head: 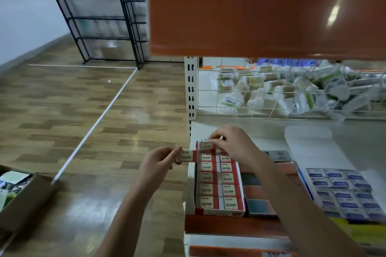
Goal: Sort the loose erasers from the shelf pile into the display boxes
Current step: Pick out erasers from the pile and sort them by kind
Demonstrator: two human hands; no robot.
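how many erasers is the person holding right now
2: one red-and-white eraser pinched in the left hand just left of the red display box, one under the right hand at the box's far end.

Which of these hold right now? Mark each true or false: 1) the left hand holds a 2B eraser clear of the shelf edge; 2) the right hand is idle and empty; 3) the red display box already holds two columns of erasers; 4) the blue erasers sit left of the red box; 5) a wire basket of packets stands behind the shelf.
1) True: the left hand pinches a 2B eraser left of the shelf edge.
2) False: the right hand pinches another eraser at the far end of the red display box.
3) True.
4) False: the blue erasers lie to its right.
5) True: wire basket.
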